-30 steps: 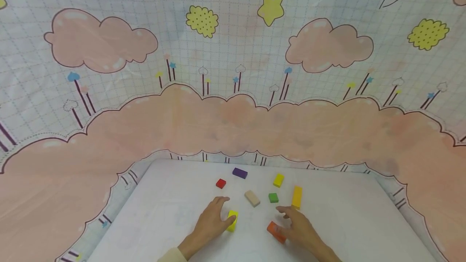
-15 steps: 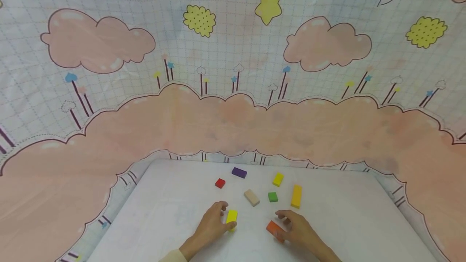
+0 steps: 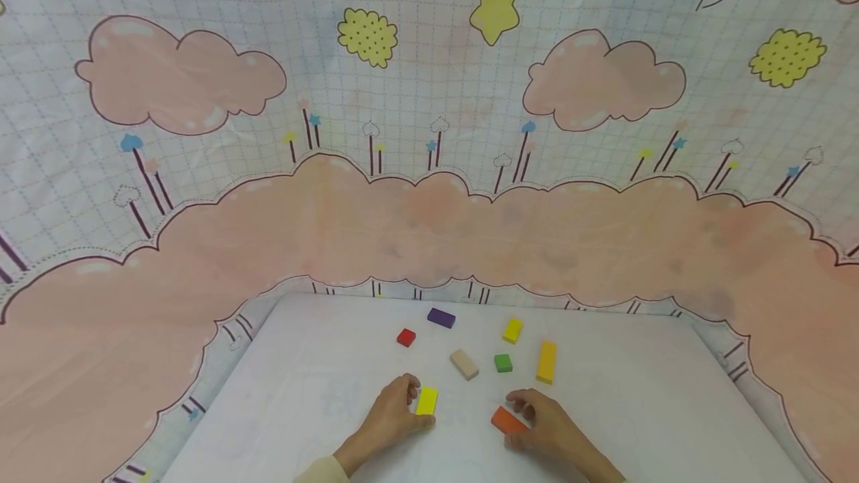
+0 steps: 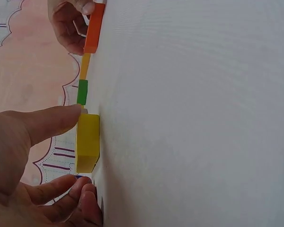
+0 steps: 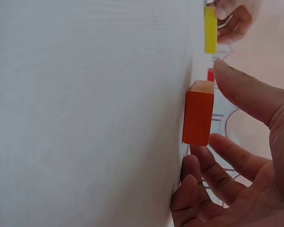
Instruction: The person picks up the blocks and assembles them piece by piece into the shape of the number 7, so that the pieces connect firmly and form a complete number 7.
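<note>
In the head view a yellow block [image 3: 426, 400] lies beside my left hand [image 3: 389, 417], between its thumb and bent fingers. The left wrist view has the thumb tip at one end of this yellow block [image 4: 88, 142], with the fingertips just past the other end; contact is hard to tell. My right hand [image 3: 549, 427] is around an orange block [image 3: 508, 421]. In the right wrist view a gap separates its thumb [image 5: 241, 90] from the orange block [image 5: 198, 117], and the fingers lie close to the far end.
Farther back on the white table [image 3: 322, 349] lie a red block [image 3: 406, 338], a purple block [image 3: 441, 317], a beige block [image 3: 464, 364], a green block [image 3: 503, 363], a smaller yellow block [image 3: 513, 330] and a long yellow-orange block [image 3: 546, 362]. A patterned cloth [image 3: 429, 229] hangs behind.
Both hands shift slightly toward the person. The left thumb slides to the near end of the yellow block, and the right thumb moves nearer the person. The blocks stay put.
</note>
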A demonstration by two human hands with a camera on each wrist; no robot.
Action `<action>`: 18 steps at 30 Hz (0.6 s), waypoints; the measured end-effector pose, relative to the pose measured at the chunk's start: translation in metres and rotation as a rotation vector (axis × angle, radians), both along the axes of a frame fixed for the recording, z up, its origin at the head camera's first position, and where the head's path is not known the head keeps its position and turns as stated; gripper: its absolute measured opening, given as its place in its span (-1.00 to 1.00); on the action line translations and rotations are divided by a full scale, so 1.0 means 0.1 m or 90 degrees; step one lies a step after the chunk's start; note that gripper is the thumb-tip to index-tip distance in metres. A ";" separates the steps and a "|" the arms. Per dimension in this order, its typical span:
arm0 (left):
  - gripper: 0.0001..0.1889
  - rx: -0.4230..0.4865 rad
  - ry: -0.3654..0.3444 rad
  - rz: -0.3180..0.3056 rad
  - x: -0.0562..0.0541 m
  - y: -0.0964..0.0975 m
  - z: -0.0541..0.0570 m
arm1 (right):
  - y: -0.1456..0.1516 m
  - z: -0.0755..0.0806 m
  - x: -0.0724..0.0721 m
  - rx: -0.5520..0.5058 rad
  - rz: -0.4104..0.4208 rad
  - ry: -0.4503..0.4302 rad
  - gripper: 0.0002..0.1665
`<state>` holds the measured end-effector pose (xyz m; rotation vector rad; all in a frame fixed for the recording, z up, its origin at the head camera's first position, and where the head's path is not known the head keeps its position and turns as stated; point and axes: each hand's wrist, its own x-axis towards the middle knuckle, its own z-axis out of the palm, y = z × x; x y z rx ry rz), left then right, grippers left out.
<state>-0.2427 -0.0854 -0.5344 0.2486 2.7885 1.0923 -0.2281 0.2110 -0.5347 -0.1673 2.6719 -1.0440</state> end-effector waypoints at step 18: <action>-0.57 0.023 -0.004 -0.039 0.01 -0.04 0.03 | 0.02 -0.01 0.00 0.007 -0.003 0.005 -0.50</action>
